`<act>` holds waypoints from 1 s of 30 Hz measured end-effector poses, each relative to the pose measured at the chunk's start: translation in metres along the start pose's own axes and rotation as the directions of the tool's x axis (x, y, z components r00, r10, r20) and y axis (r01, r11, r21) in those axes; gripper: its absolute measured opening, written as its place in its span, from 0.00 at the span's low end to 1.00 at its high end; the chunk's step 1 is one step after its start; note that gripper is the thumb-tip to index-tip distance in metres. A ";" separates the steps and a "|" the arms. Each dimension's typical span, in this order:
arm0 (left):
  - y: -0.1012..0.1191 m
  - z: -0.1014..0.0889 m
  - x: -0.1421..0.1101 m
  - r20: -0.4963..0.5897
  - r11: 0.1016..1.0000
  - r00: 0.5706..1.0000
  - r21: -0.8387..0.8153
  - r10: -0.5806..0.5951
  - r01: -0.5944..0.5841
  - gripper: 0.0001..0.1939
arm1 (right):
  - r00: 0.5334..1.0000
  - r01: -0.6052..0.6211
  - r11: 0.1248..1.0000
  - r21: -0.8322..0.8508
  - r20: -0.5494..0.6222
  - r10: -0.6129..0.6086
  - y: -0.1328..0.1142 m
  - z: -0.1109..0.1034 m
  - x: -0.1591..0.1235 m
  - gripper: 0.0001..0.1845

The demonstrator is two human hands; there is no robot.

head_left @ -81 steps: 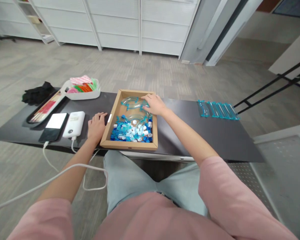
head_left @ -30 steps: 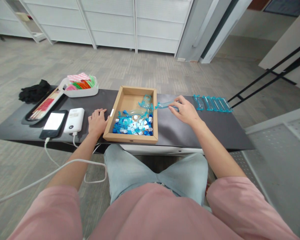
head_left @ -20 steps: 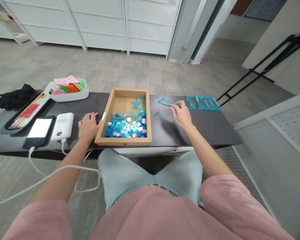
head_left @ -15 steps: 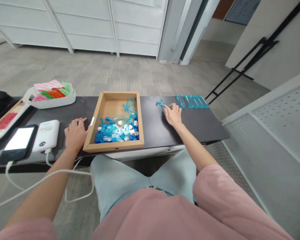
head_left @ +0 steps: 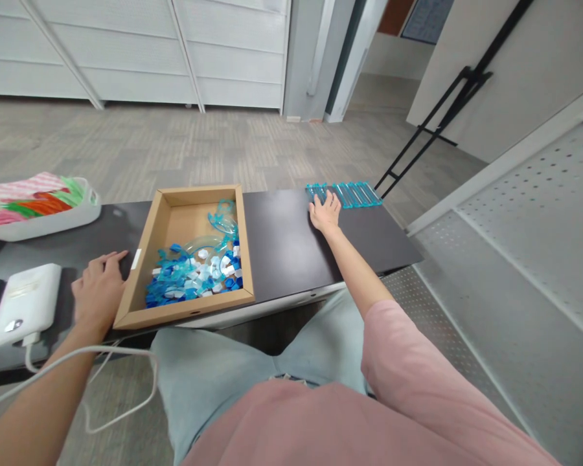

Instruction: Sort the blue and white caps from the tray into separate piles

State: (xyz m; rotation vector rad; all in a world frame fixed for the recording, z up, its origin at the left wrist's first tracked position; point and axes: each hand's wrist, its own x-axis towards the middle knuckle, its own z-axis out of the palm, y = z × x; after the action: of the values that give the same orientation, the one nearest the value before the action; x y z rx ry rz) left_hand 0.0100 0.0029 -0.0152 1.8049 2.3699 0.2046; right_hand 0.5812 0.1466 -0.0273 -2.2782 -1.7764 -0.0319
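My right hand (head_left: 325,211) is over the near side of a row of clear blue plastic pieces (head_left: 357,194), at its left end. Its fingers are apart, the tips touching or just over the leftmost pieces, and they partly hide them. The pieces lie side by side, like slim rods with wider ends. My left hand (head_left: 98,285) rests on the table with fingers stretched out, beside the left wall of a cardboard box (head_left: 140,278), holding nothing. Inside the box, blue and white plastic pieces (head_left: 208,272) lie heaped at the near end, with clear curved parts (head_left: 223,220) behind them.
On the dark table (head_left: 286,252), a white power bank (head_left: 26,304) with a cable (head_left: 126,351) lies left of my left hand, near a phone at the frame edge. A white basket (head_left: 48,223) of colourful items stands behind. A perforated panel (head_left: 529,259) stands right.
My right hand has moved the blue piece it pinched to the left end of the row, and its fingers have spread. The view has turned right; my left hand stays beside the box.
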 end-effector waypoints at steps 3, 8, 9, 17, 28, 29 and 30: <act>-0.002 0.001 0.000 -0.004 1.000 1.000 0.010 -0.006 0.006 0.40 | 1.000 -0.018 0.999 0.028 -0.018 0.018 0.012 0.002 0.001 0.35; -0.002 0.002 -0.002 -0.024 1.000 1.000 -0.025 -0.012 0.011 0.40 | 1.000 -0.024 0.998 0.053 -0.013 0.025 0.018 0.005 -0.005 0.36; -0.002 0.002 -0.003 -0.018 0.999 1.000 -0.034 -0.009 0.008 0.41 | 1.000 -0.020 0.998 0.063 -0.018 0.021 0.019 0.005 -0.006 0.35; -0.006 0.002 0.001 -0.002 0.997 0.999 -0.062 -0.042 0.042 0.43 | 0.999 -0.030 0.998 0.046 -0.016 0.031 0.018 0.000 -0.012 0.35; -0.010 0.006 0.002 0.000 0.997 0.999 -0.064 -0.038 0.038 0.43 | 0.979 -0.087 0.991 0.102 -0.174 0.103 0.033 -0.009 -0.004 0.35; -0.010 0.006 0.001 0.003 0.997 0.999 -0.067 -0.035 0.035 0.44 | 0.972 -0.110 0.988 0.112 -0.194 0.130 0.043 -0.012 -0.001 0.35; -0.010 0.005 0.001 0.004 0.997 0.999 -0.071 -0.033 0.033 0.44 | 0.967 -0.139 0.983 0.117 -0.199 0.161 0.055 -0.015 0.002 0.36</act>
State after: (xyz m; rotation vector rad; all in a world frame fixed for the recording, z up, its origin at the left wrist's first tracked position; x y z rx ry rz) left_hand 0.0020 0.0010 -0.0225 1.7319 2.3577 0.2784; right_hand 0.6360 0.1326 -0.0225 -2.2388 -1.4648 -0.1429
